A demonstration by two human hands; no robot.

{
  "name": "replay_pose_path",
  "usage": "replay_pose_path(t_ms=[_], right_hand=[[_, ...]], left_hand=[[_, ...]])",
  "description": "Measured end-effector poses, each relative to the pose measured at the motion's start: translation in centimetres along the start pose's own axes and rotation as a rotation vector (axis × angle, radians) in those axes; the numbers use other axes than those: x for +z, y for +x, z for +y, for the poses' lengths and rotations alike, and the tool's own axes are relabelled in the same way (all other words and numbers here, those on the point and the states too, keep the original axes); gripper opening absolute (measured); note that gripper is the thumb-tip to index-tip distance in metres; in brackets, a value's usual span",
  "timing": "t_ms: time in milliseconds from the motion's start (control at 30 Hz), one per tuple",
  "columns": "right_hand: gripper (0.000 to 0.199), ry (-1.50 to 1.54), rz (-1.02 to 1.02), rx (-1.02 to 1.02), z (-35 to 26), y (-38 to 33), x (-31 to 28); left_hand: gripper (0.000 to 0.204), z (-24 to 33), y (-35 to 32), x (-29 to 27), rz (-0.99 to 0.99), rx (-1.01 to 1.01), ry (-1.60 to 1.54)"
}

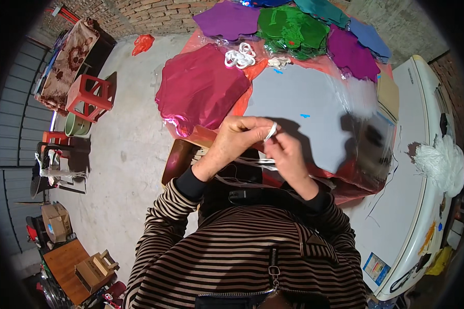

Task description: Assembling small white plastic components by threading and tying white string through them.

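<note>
In front of my chest, over the table's near edge, both hands come together on a thin white ribbon [271, 132]. My left hand [235, 138] pinches it between thumb and forefinger. My right hand [288, 157] is closed at the same spot, its fingertips against the ribbon; part of its grip is hidden. Below the hands, pale strands [260, 163] hang near my lap. A stack of shiny pink foil shapes [203, 87], like flat uninflated balloons, lies beyond my left hand. Under and beyond my right hand spreads a large pale grey sheet [299, 98].
Purple foil [228, 20], green foil [293, 31] and a looped white ribbon bundle [240, 55] lie on the table's far side. A white freezer-like cabinet [397, 206] stands right, with a tangle of white strands [441, 162]. Red stool [91, 97] and cardboard boxes [94, 270] are left.
</note>
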State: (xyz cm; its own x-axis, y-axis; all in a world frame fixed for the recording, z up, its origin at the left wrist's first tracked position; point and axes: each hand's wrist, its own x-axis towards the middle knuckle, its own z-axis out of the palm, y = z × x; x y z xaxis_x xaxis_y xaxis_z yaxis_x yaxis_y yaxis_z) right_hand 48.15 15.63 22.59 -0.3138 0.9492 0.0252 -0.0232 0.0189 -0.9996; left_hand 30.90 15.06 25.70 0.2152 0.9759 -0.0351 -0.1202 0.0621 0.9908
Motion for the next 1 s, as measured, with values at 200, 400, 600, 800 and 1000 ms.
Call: replay_pose_path(t_ms=[200, 400, 600, 800, 1000], right_hand=[[0.014, -0.133, -0.17, 0.032, 0.5, -0.7, 0.6], [0.011, -0.298, -0.301, 0.025, 3.5, 0.5, -0.6], [0.011, -0.377, -0.272, -0.032, 4.2, 0.9, -1.3], [0.011, -0.29, -0.318, -0.077, 5.8, -0.8, 0.7], [0.008, -0.25, -0.261, -0.05, 2.8, 0.7, -0.3]], left_hand=[[0.019, -4.4, 0.0, -1.8, 0.128, 0.033, 0.126], [0.017, -7.5, -0.6, -1.9, 0.09, 0.024, 0.542], [0.016, -7.6, -1.5, -3.2, -0.128, -0.239, 0.076], [0.016, -7.3, -0.7, -2.9, 0.142, -0.208, -0.444], [0.017, -10.0, -0.9, -2.3, 0.201, 0.046, 0.115]])
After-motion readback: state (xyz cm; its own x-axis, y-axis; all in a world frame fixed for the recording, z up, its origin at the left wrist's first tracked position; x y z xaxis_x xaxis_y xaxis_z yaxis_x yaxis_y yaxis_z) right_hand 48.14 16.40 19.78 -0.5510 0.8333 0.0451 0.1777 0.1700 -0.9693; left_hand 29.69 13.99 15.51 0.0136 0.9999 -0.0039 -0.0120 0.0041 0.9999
